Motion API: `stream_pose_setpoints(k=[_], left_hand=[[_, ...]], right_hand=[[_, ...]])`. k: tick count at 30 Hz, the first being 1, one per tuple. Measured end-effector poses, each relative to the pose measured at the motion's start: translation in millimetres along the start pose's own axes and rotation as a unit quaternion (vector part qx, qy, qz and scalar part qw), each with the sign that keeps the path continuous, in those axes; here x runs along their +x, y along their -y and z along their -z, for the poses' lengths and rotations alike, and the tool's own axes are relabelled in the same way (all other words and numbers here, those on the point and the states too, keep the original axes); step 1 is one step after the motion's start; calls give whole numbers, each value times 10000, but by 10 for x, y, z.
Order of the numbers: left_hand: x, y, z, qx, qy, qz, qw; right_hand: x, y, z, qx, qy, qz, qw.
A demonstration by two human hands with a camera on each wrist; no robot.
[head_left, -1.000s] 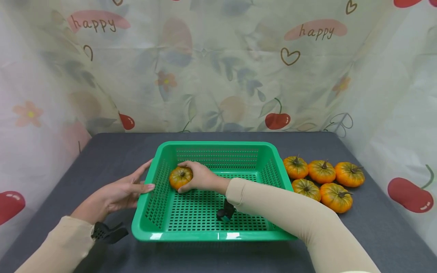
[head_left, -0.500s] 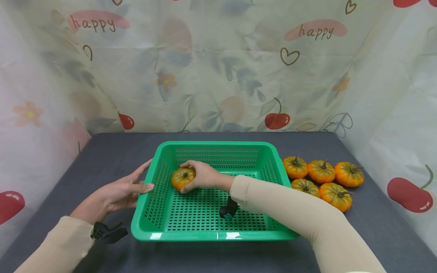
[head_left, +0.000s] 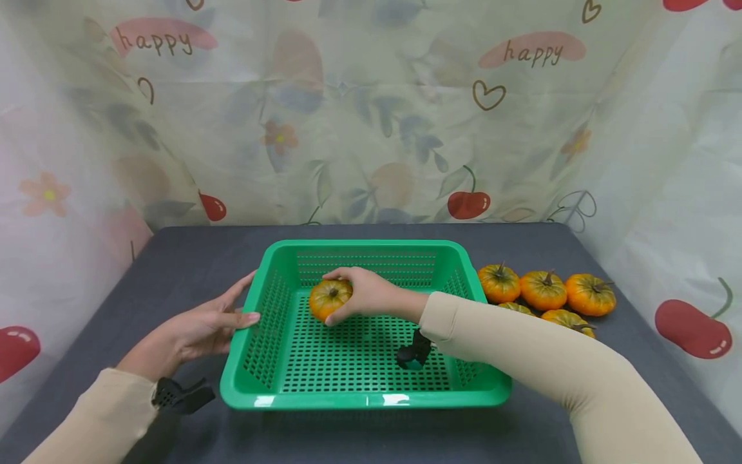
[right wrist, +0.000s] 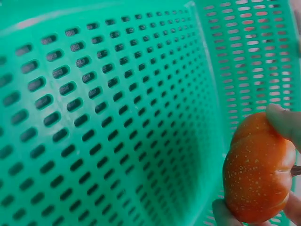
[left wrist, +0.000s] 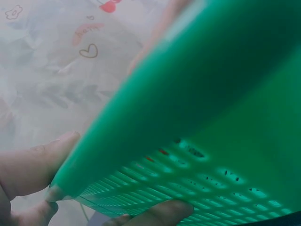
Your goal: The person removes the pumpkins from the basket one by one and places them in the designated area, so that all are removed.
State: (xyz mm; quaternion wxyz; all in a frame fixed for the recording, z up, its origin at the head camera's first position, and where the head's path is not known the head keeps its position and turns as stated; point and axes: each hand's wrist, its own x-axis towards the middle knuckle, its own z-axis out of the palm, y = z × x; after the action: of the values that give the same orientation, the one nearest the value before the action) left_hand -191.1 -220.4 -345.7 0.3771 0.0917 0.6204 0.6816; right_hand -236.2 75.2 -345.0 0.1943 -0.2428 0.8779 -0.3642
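Note:
A small orange-green pumpkin [head_left: 326,300] is held between the thumb and fingers of my right hand [head_left: 371,293], inside the left half of a green plastic basket [head_left: 324,400]. In the right wrist view the pumpkin [right wrist: 256,172] shows its orange, speckled side, with fingers around it and the perforated basket floor beside it. My left hand [head_left: 197,332] grips the basket's left side, thumb over the rim. The left wrist view shows the thumb at the basket's rim [left wrist: 136,108] and a finger [left wrist: 164,213] against the slotted outer wall.
Several more pumpkins [head_left: 543,291] sit on the dark tabletop [head_left: 191,258] just right of the basket; the right sleeve [head_left: 522,348] partly hides the nearer ones. A patterned curtain [head_left: 359,129] hangs behind and along both sides.
My right hand and the pumpkin have moved right, away from the basket's left wall. The right forearm now covers more of the nearer pumpkins. My left hand keeps its place.

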Motion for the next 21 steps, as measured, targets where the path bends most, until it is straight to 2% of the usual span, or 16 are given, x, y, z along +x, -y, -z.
stream_pose_setpoints(k=[15, 21], left_hand=[[-6, 9, 12, -75, -2, 25, 10000], [5, 8, 13, -95, -18, 47, 9999]], right_hand=[[-488, 122, 562, 359, -683, 49, 9970], [-710, 183, 836, 386, -1135, 203, 9926]])
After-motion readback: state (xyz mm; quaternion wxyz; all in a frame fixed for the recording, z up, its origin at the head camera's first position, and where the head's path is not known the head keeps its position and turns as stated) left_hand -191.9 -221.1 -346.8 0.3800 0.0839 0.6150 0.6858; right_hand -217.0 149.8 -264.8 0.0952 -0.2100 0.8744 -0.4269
